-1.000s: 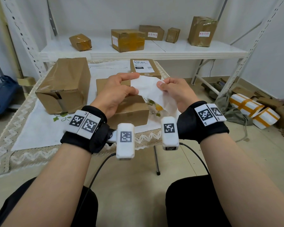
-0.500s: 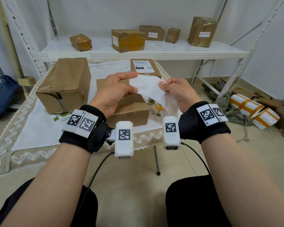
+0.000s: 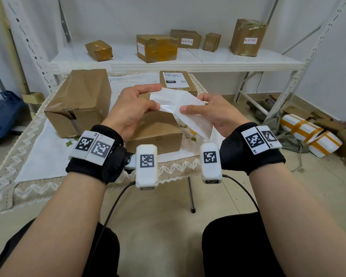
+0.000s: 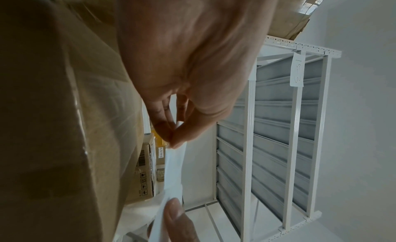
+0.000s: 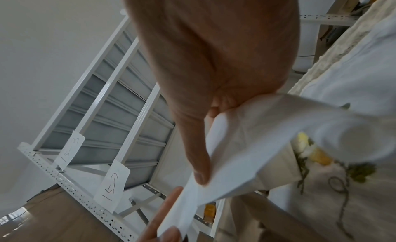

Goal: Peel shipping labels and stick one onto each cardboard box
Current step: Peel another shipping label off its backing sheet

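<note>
Both hands hold a white shipping label sheet (image 3: 175,102) above the table. My left hand (image 3: 137,104) pinches its left edge between thumb and fingers; the pinch shows in the left wrist view (image 4: 174,140). My right hand (image 3: 204,110) pinches the right side, thumb on top, with the sheet (image 5: 246,140) trailing down toward the wrist. Below the hands lies an unlabelled cardboard box (image 3: 158,134). A large box (image 3: 80,100) stands to the left. A flat box with a printed label (image 3: 176,80) lies behind the hands.
The table wears a white cloth (image 3: 42,152) with a lace border. A white shelf (image 3: 208,58) behind carries several small boxes, some with handwritten tags. Wrapped parcels (image 3: 310,134) and cardboard scraps lie on the floor at the right; a blue cart (image 3: 2,114) sits left.
The hands have drawn slightly apart and the sheet is stretched flatter between them, with its lower part now hanging below the right hand.
</note>
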The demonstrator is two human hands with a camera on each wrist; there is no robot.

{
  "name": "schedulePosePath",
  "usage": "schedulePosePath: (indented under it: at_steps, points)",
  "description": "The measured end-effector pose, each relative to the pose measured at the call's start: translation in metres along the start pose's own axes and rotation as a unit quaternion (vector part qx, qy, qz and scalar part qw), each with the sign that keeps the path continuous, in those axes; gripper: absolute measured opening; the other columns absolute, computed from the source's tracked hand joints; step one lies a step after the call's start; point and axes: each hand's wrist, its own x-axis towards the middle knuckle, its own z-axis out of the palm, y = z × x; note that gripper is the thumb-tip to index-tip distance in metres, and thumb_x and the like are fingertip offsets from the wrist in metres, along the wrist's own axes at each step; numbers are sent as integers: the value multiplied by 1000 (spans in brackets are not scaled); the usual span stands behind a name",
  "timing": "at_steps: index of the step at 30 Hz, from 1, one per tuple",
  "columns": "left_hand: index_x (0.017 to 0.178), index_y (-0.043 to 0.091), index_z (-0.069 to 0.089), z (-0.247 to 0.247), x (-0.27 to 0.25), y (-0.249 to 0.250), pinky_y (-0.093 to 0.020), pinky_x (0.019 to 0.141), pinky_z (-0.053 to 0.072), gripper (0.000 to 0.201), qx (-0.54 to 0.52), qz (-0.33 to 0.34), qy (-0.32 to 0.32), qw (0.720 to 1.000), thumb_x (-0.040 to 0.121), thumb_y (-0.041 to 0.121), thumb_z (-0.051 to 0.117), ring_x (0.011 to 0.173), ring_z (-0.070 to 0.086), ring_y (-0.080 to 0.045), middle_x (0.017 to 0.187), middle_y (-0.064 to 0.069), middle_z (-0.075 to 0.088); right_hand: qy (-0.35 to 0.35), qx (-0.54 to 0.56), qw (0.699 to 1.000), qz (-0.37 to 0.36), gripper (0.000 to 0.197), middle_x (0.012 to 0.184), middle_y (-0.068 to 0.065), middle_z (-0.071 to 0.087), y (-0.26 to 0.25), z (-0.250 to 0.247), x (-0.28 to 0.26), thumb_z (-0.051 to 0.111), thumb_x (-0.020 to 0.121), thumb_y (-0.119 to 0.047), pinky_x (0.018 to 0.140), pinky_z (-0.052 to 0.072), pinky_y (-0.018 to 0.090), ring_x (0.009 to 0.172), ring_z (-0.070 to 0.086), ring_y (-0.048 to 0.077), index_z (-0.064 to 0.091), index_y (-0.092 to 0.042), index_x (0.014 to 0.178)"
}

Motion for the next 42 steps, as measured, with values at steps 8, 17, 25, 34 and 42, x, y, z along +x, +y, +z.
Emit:
schedulePosePath:
  at_steps: [8, 17, 25, 34, 42]
  points:
    - [125, 22, 72, 2, 3, -4, -31, 98, 57, 51, 36, 12, -8, 999, 87, -12, 65, 118, 66, -23, 132, -3, 67, -21, 25, 998, 52, 87, 109, 8, 77, -4, 4, 0, 98, 40, -30, 94, 58, 50, 101, 74, 29, 65, -15, 118]
    - [122, 24, 73, 3, 5, -8, -36, 104, 53, 53, 47, 29, 2, 998, 84, -12, 67, 122, 63, -24, 135, -2, 65, -18, 21, 998, 56, 70, 114, 9, 73, -5, 6, -1, 95, 59, -13, 93, 58, 51, 102, 73, 30, 59, -20, 119]
    - [126, 21, 71, 7, 2, -5, -35, 106, 52, 54, 68, 37, 0, 997, 85, -13, 66, 120, 62, -20, 137, 4, 62, 6, -66, 997, 37, 54, 112, 7, 70, -6, 4, -5, 90, 70, -14, 93, 57, 48, 101, 69, 28, 56, -19, 112]
    - [126, 24, 71, 9, 1, -6, -39, 110, 48, 53, 95, 40, 1, 995, 85, -11, 68, 123, 58, -22, 138, 4, 58, 35, -138, 990, 18, 55, 110, 8, 67, -6, 5, -5, 90, 71, -13, 89, 58, 50, 97, 68, 29, 53, -15, 112]
    - [127, 24, 70, 9, 0, -5, -37, 109, 49, 53, 109, 45, 2, 993, 86, -10, 67, 120, 59, -20, 139, 5, 58, 53, -187, 981, 0, 53, 114, 8, 61, -5, 3, -5, 86, 74, -5, 91, 55, 44, 105, 62, 30, 50, -17, 111]
